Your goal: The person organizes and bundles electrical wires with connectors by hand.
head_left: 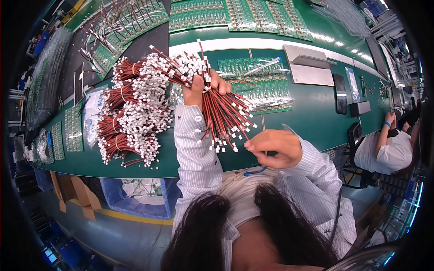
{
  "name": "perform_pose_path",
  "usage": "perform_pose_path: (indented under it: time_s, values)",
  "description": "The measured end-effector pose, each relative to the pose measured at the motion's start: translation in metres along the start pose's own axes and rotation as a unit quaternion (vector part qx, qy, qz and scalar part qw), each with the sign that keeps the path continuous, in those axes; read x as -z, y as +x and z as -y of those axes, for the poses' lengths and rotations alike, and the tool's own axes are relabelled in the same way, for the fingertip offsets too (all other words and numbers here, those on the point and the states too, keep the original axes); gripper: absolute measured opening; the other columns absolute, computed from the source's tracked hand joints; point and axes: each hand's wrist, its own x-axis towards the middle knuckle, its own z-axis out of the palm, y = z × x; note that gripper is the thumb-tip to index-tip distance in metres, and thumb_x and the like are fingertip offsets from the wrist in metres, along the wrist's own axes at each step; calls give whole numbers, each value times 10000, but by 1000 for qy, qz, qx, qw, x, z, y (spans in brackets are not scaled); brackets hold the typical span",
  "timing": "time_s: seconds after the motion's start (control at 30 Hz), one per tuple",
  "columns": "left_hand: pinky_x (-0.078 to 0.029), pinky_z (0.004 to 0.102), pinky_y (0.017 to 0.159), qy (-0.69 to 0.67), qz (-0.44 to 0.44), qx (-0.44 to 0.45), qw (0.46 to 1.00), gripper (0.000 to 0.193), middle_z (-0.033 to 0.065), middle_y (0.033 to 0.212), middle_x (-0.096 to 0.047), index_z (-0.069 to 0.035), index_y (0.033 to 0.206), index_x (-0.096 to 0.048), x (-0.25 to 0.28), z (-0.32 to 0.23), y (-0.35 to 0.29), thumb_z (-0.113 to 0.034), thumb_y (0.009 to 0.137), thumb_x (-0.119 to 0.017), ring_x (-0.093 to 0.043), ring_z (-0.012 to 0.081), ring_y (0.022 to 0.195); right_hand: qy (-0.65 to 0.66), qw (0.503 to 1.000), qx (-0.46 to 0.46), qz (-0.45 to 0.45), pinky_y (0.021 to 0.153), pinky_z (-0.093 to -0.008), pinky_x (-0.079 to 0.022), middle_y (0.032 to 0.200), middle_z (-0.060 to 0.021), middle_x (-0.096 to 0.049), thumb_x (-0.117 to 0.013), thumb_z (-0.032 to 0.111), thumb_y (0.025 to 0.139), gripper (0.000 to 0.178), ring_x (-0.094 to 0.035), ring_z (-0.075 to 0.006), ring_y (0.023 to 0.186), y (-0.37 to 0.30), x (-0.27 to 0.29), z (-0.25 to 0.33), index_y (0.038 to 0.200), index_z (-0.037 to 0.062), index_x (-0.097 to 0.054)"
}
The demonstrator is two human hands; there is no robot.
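My left hand [199, 92] is closed around the middle of a thick bundle of red-and-black cables [221, 110] with white plug connectors at both ends. One end of the bundle fans out above the fist; the other spreads down toward my right hand. My right hand [276, 147] has its fingertips pinched together at the lower edge of the bundle, where a single cable [245, 134] runs to them. Its connector is hidden by the fingers. Left of my left forearm lies a large pile of similar banded cable bundles [135, 113].
Green circuit boards [275, 88] with white cables lie behind the hands. Further right are a metal bracket [309, 65] and a black phone-like device [340, 94]. More boards [199, 16] line the back. A blue bin [135, 198] stands below the table edge. Another person [384, 147] sits at right.
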Motion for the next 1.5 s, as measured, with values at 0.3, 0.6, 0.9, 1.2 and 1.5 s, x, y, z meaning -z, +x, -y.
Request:
perform_pose_path:
  time_s: [0.3,0.6,0.9,1.2,1.5]
  values:
    - [-437,367,617,67,0,-26,997,295,41,686,-447,-18,856,-411,-6,-2,3,-289,823,-524,-502,173,598,-71,970,-147,-179,614,-241,-500,799,-113,-578,-545,-104,674,143,-588,-177,710,8,16,-2,801,-37,-555]
    - [-446,349,610,165,-21,-35,985,299,63,622,-475,-16,726,-440,-15,-6,3,-276,799,-569,-519,183,580,-227,957,-144,-108,538,-264,-465,737,-82,-553,-604,-30,683,114,-563,-187,646,29,27,-22,785,-5,-560]
    - [-448,363,620,127,-45,-53,989,209,47,671,-468,-20,777,-441,-12,-5,3,-201,823,-537,-515,180,592,-288,948,-134,23,542,-331,-441,730,-61,-556,-589,107,719,81,-556,-245,666,35,36,-33,791,71,-585]
    - [-452,379,618,132,-43,-49,989,199,49,663,-469,-20,778,-440,-8,-7,4,-186,820,-541,-513,184,591,-358,926,-116,18,543,-341,-431,697,-86,-540,-581,73,719,60,-534,-257,620,37,40,-29,748,43,-538]
    - [-392,353,680,53,-73,-80,993,315,30,708,-442,-46,818,-425,6,-22,1,-358,857,-419,-464,172,657,-48,963,-252,-82,583,-249,-471,730,-65,-557,-551,31,769,68,-560,-126,657,39,62,-52,808,-21,-531]
